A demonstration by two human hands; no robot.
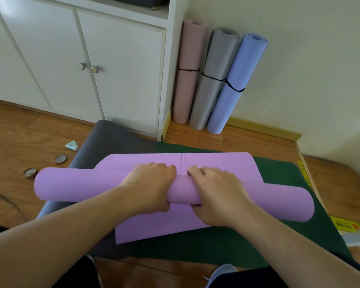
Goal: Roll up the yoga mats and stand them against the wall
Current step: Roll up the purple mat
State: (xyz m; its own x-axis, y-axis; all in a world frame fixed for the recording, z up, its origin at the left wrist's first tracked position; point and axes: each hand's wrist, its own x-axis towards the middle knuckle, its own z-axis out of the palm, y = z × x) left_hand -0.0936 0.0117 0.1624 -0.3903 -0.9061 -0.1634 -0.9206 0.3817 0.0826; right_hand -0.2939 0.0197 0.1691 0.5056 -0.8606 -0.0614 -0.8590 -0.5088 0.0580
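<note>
A purple yoga mat [75, 183] lies partly rolled across the middle of the floor, its roll running left to right with flat ends showing beyond and in front of it. My left hand [150, 183] and my right hand [214, 188] grip the middle of the roll side by side, fingers curled over its top and thumbs under it. Beneath it lie a dark grey mat [112, 140] and a dark green mat [279, 231], both flat. Three rolled mats stand against the wall: pink [189, 71], grey [213, 80], blue [237, 84], each bound with a black band.
A white cabinet [121, 69] with two knobbed doors stands at the back left on the wooden floor. Two round lids [59, 159] and a crumpled wrapper [72, 144] lie left of the mats. A yellow-labelled threshold strip [306, 177] runs along the right.
</note>
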